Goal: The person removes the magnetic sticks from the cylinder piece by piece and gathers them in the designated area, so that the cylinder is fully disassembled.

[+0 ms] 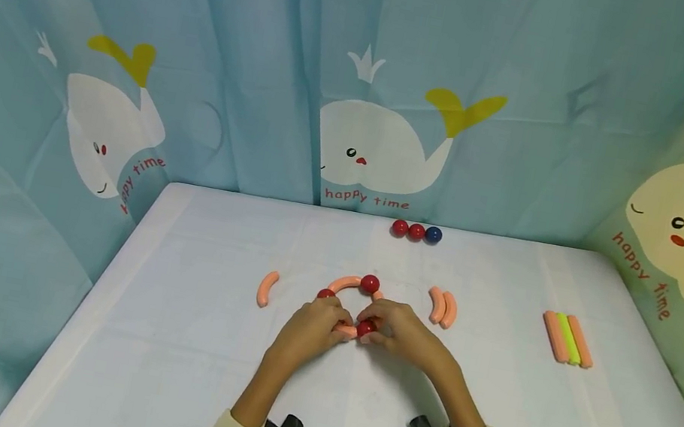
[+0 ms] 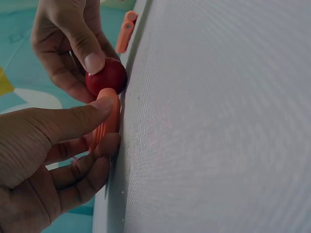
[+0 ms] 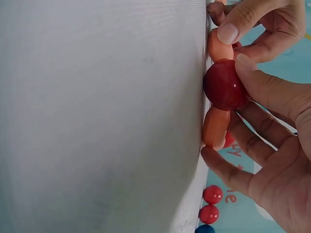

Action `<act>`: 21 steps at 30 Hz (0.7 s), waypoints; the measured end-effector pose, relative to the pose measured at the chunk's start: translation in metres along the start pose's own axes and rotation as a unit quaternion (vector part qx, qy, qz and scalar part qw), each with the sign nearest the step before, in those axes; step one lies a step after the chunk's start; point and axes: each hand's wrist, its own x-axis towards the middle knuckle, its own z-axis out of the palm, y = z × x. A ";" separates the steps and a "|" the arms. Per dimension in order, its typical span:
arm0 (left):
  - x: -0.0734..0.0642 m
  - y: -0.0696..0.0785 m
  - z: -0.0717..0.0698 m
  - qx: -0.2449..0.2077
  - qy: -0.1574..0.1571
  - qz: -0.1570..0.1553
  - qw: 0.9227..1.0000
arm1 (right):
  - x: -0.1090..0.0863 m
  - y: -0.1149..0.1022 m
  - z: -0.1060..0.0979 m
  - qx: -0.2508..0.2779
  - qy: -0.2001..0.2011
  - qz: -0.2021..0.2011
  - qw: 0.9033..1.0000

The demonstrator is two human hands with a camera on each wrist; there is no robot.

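Observation:
A ring of curved orange rods (image 1: 344, 284) and red balls (image 1: 370, 284) lies on the white table between both hands. My left hand (image 1: 313, 328) pinches the near curved orange rod (image 2: 112, 116) between thumb and fingers. With thumb and fingers, my right hand (image 1: 405, 334) grips the near red ball (image 3: 225, 84). That ball touches the rod in my left hand, and another orange rod (image 3: 216, 127) meets its other side. Part of the ring's left and right sides is hidden behind the hands.
One curved orange rod (image 1: 267, 288) lies to the left, and two more curved rods (image 1: 442, 307) to the right. Straight orange and green rods (image 1: 569, 339) sit farther right. Two red balls and a blue ball (image 1: 433, 236) line the back edge. A whale-print curtain (image 1: 256, 76) hangs behind.

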 end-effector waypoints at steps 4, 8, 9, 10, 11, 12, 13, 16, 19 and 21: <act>0.001 0.000 0.000 -0.001 -0.012 -0.009 1.000 | 0.000 0.001 0.000 -0.003 0.001 0.004 1.000; 0.001 0.000 -0.001 -0.010 -0.015 -0.014 1.000 | -0.001 0.001 0.001 -0.002 0.001 0.007 1.000; 0.001 0.000 0.000 -0.010 -0.013 -0.011 1.000 | -0.001 0.001 0.000 -0.002 0.002 0.005 1.000; 0.000 0.000 0.000 -0.010 -0.010 -0.008 1.000 | -0.001 0.000 0.000 -0.001 0.003 0.004 1.000; 0.000 0.000 0.000 -0.011 -0.006 -0.005 1.000 | -0.001 0.000 0.000 -0.001 0.004 0.002 1.000; 0.000 -0.001 0.000 -0.008 -0.003 0.000 1.000 | -0.001 0.000 0.000 -0.001 0.005 0.000 1.000; 0.000 -0.001 0.000 -0.006 -0.001 0.004 1.000 | -0.001 0.000 0.000 -0.002 0.006 -0.002 1.000; -0.001 -0.001 -0.001 -0.004 -0.002 0.007 1.000 | 0.000 0.000 0.000 -0.003 0.006 -0.005 1.000; -0.001 -0.001 -0.003 -0.008 -0.007 0.009 1.000 | 0.000 0.000 -0.001 -0.010 0.004 -0.005 1.000; -0.002 -0.001 -0.005 -0.010 -0.013 0.009 1.000 | 0.000 0.000 -0.002 -0.019 0.008 -0.002 1.000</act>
